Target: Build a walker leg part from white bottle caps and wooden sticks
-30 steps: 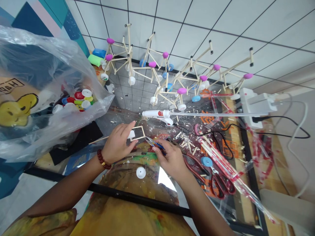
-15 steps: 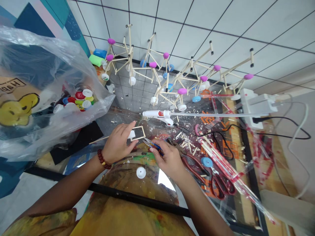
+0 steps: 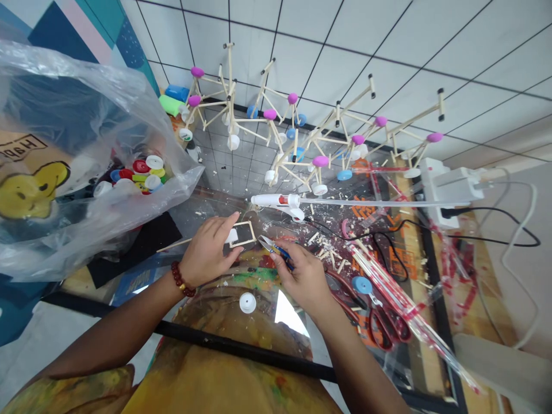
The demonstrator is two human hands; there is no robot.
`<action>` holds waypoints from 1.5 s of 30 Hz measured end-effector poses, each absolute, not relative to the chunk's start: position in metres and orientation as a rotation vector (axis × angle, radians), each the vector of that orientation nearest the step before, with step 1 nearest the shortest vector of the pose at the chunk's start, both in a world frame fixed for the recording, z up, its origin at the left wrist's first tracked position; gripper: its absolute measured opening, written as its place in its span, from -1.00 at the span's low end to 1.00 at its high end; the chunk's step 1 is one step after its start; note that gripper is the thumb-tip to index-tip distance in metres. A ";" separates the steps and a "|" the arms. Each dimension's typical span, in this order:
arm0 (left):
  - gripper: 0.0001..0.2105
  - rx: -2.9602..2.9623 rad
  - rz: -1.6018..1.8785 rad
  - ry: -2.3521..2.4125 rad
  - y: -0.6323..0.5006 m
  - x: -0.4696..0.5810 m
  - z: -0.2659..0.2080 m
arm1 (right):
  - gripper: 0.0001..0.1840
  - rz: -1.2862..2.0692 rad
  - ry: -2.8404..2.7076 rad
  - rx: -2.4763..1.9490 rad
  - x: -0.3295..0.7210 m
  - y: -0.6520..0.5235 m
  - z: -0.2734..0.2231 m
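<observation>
My left hand [image 3: 209, 248] is closed on a small rectangular frame of thin wooden sticks [image 3: 253, 231], whose far end sticks out past the fingers. A white bottle cap [image 3: 233, 236] shows inside the frame, partly hidden by the fingers. From the hand's other side a thin stick [image 3: 173, 245] pokes out. My right hand [image 3: 304, 276] grips blue-handled nippers [image 3: 282, 252], with their silver jaws parted just right of the frame and apart from it. Nearer to me lies a loose white cap [image 3: 247, 303] on the clear-covered tabletop.
Behind the hands are a white glue gun [image 3: 271, 200] and several stick tricycle models [image 3: 319, 161]. A plastic bag of caps [image 3: 172, 195] stands left. On the right lie red-handled scissors [image 3: 388, 328], bundled sticks [image 3: 388, 287], wood scraps and a power strip [image 3: 435, 190].
My right hand has moved slightly right with the nippers, so their jaws now sit away from the frame's corner. My left hand and the frame have barely moved.
</observation>
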State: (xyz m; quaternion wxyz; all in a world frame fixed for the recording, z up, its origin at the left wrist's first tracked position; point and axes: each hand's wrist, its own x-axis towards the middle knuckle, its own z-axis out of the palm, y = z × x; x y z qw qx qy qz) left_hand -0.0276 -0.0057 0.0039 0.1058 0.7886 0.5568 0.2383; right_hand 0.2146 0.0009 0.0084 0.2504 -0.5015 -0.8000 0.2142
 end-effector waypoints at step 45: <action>-0.38 2.342 1.304 1.569 -0.004 -0.038 0.021 | -0.70 0.334 -2.306 -1.415 0.235 -0.030 0.030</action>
